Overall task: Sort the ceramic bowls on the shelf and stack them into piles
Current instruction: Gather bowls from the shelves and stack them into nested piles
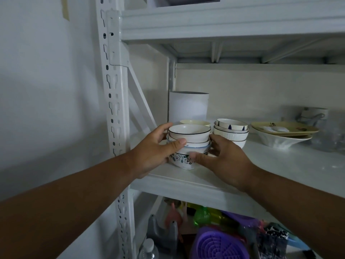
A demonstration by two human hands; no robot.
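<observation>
Left hand (155, 152) curled round the near stack of bowls (189, 144) at centre frame, thumb across the front, fingers behind the left side. Right hand (222, 157) half open, thumb under the stack's front, fingers against its right side. About four bowls nested there, floral one at the bottom, resting on the shelf (280, 165). Just right, a second stack (231, 132), roughly four bowls. One cream bowl (194, 122) behind. White cylinder (188, 106) further back. Two shallow dishes (283, 134) at right.
</observation>
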